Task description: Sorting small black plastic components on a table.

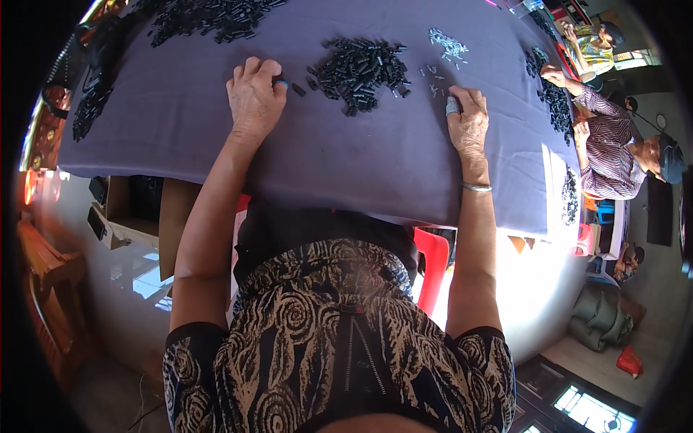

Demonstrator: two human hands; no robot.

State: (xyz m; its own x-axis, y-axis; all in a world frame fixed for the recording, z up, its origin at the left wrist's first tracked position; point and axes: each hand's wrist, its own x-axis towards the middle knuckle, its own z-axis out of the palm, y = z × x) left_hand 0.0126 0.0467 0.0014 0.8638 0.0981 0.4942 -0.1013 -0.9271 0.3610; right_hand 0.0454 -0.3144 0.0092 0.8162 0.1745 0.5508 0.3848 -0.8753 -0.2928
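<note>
My left hand (pixel 255 95) rests on the grey-purple cloth with its fingers curled in. A blue band shows by its thumb and forefinger, and a dark bit shows there too; what the fingers hold, if anything, is hidden. Just right of it lies a single small black cylindrical piece (pixel 298 89), close to a heap of similar black pieces (pixel 363 74). My right hand (pixel 471 117) is also closed, with a pale grey-blue wrap on one finger and a bangle at the wrist. A few loose silvery pins (pixel 434 81) lie beside its fingertips, below a small silvery pile (pixel 449 45).
More black pieces (pixel 216 16) are heaped along the far left and at the left corner (pixel 92 112). Two people work at the table's right side, near other black heaps (pixel 556 105). A cardboard box (pixel 180 220) stands under the left edge; a red chair (pixel 433 263) is beside me.
</note>
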